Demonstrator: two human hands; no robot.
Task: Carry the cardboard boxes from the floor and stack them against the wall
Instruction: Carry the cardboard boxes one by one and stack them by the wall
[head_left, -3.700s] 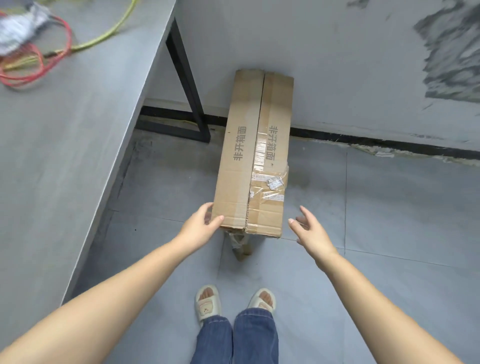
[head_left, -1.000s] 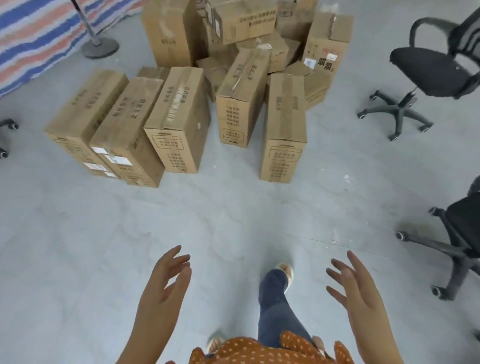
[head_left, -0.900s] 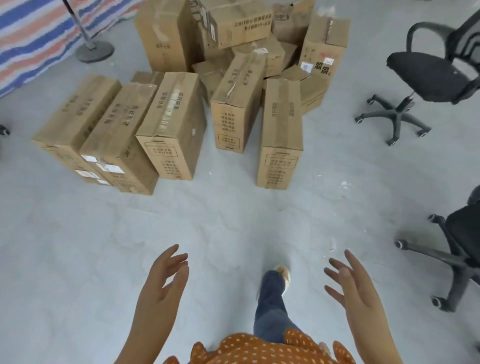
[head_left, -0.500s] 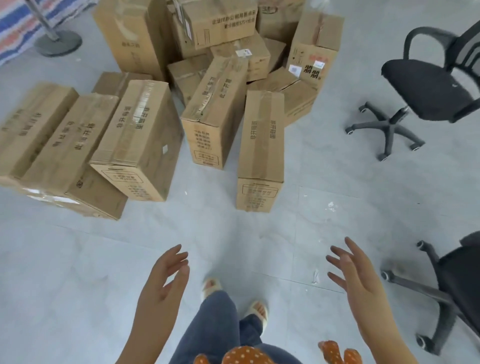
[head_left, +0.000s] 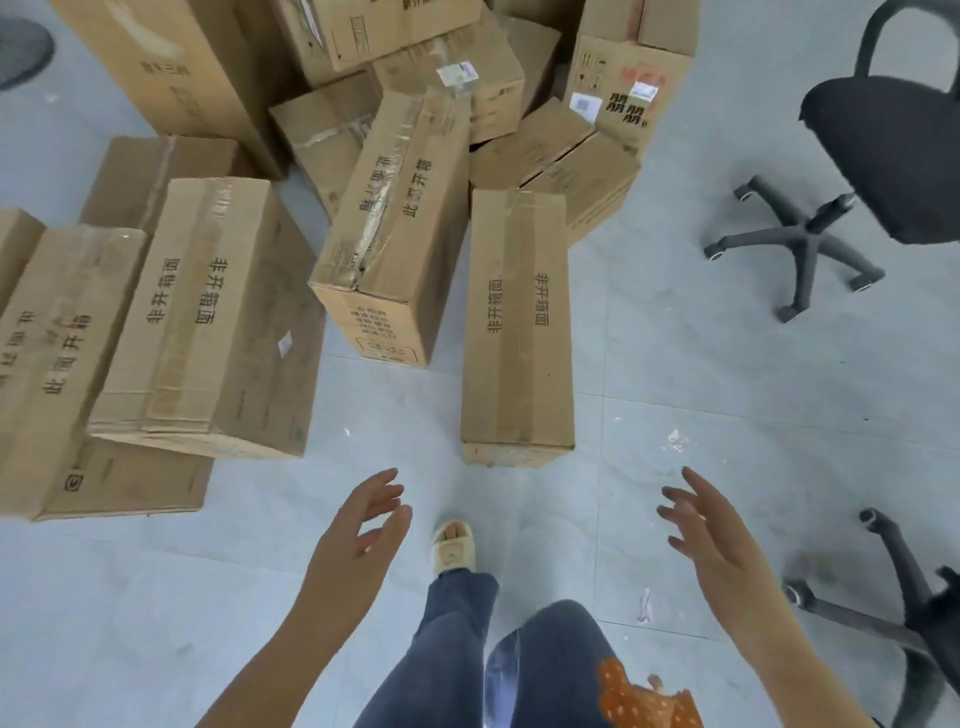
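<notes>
A long narrow cardboard box (head_left: 517, 332) lies flat on the floor straight ahead, its near end just beyond my fingertips. Left of it a taller box (head_left: 395, 234) leans against the pile. Further left, a wide box (head_left: 202, 322) rests on top of flatter boxes (head_left: 62, 374). More boxes are heaped behind (head_left: 374, 31). My left hand (head_left: 358, 540) hovers empty with fingers spread, below and left of the narrow box. My right hand (head_left: 706, 530) is also empty and spread, below and right of it. Neither hand touches a box.
A black office chair (head_left: 883, 150) stands at the upper right, its wheeled base (head_left: 800, 249) near the boxes. A second chair's base (head_left: 893, 597) is at the lower right by my right arm. My sandalled foot (head_left: 452, 545) steps on grey floor tiles.
I have turned away from the box left at the wall and walked to the pile. The boxes are now much closer and my empty hands reach toward the narrow box.
</notes>
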